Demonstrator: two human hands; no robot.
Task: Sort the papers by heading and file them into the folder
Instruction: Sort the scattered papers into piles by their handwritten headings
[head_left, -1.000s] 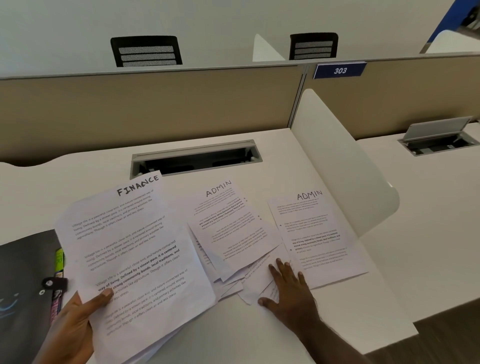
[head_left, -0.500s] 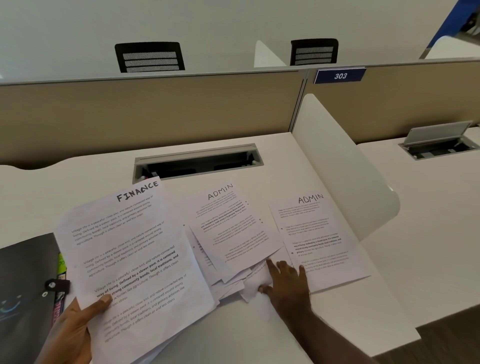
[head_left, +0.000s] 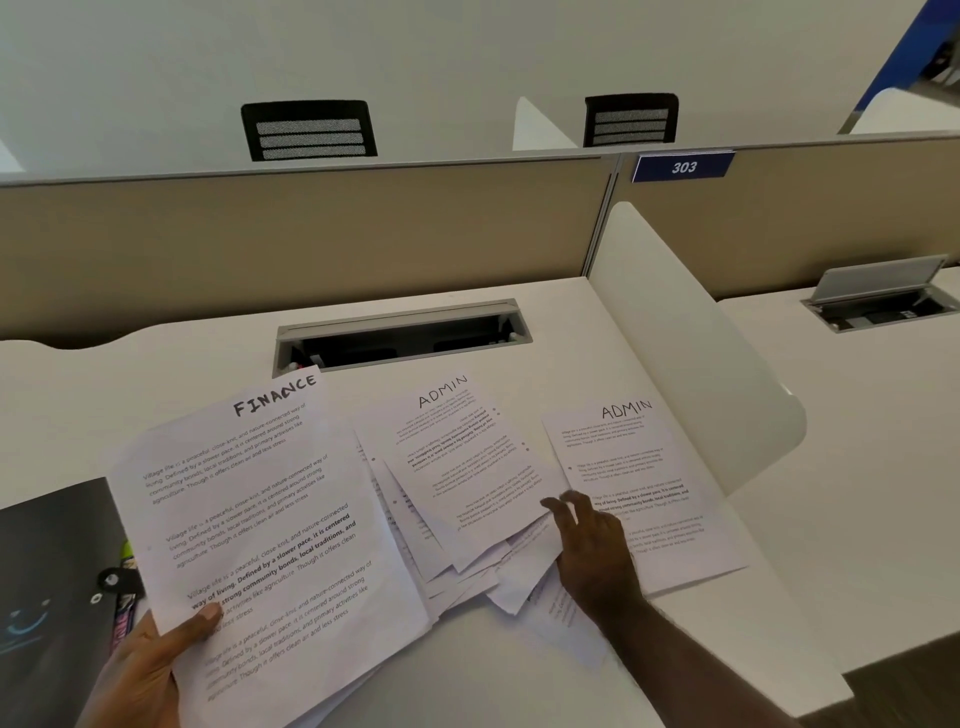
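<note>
Gripping a sheaf of white printed sheets headed "FINANCE" (head_left: 260, 525) w/ thumb pressed on the top page, the left hand (head_left: 150, 670) holds it tilted above the white desk (head_left: 519, 670), at the near-left edge. Right hand (head_left: 589, 545) rests on the loose messy pile of white papers (head_left: 467, 525) mid-desk, fingers curled at the edge of the top sheet; can't tell if it pinches that sheet or only touches. Top sheet of that pile reads "ADMIN" by hand, its printed text upside down. Just right of the hand lies a single white sheet headed "ADMIN" (head_left: 639, 483), partly under the wrist. Dark folder w/ a round button clasp (head_left: 52, 582) sits at far left, partly hidden by the FINANCE sheaf; yellow-green and pink bits show at its edge. Behind the papers: open grey cable tray (head_left: 400, 335) in the desk, beige partition (head_left: 311, 234), blue tag "303" (head_left: 683, 166). White curved divider (head_left: 691, 338) stands at right.
</note>
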